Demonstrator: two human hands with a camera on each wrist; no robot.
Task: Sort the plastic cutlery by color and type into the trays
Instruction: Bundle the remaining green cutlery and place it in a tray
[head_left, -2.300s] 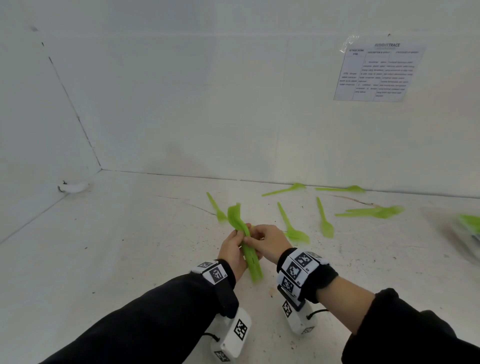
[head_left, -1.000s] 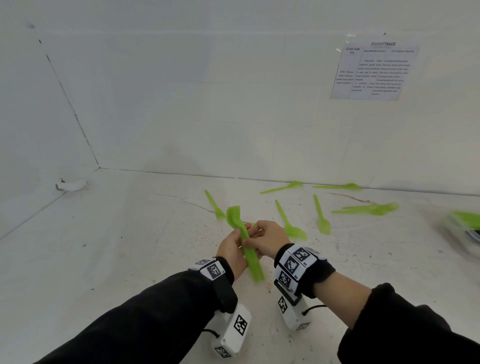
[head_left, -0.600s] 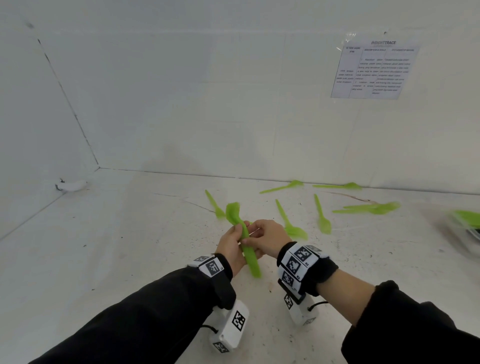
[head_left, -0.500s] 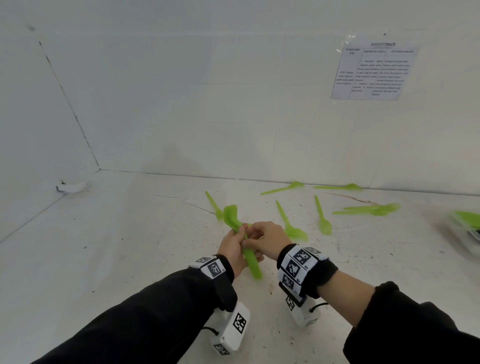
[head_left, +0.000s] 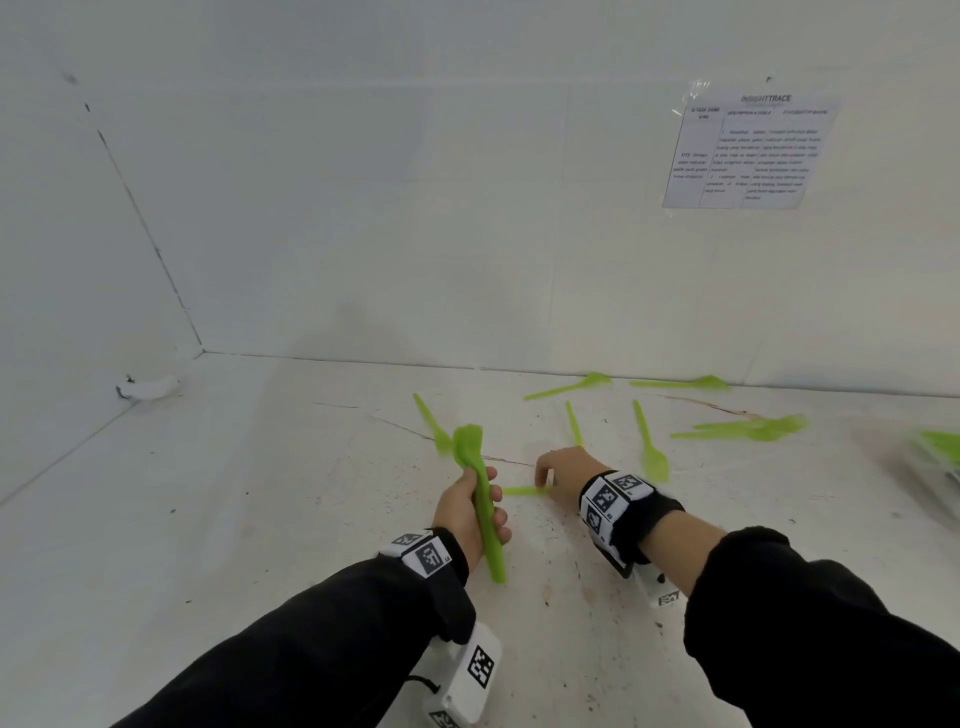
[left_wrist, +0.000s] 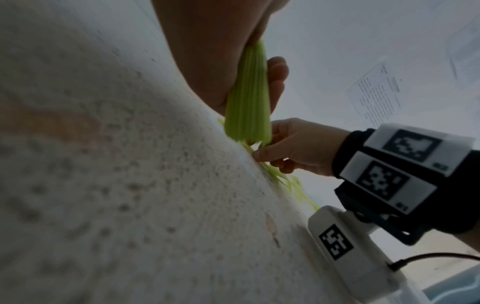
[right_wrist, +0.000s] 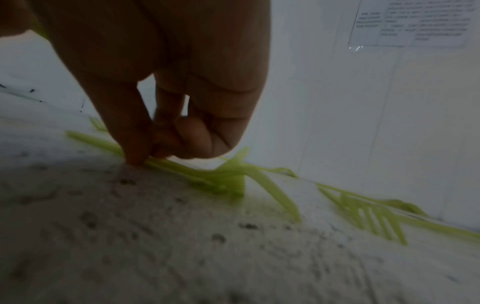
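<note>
— Why did your left hand (head_left: 469, 512) keep that bundle of green cutlery (head_left: 482, 501) clenched upright?

— Probably so you could stack matching pieces before carrying them over.

— And your right hand (head_left: 560, 474)?

— Its fingertips (right_wrist: 135, 158) pinched the handle of a loose green piece (right_wrist: 182, 168) lying flat on the table (head_left: 260, 493), just right of the bundle. More pieces lay beyond that hand; the tray (head_left: 937, 462) sat far to its right.
</note>
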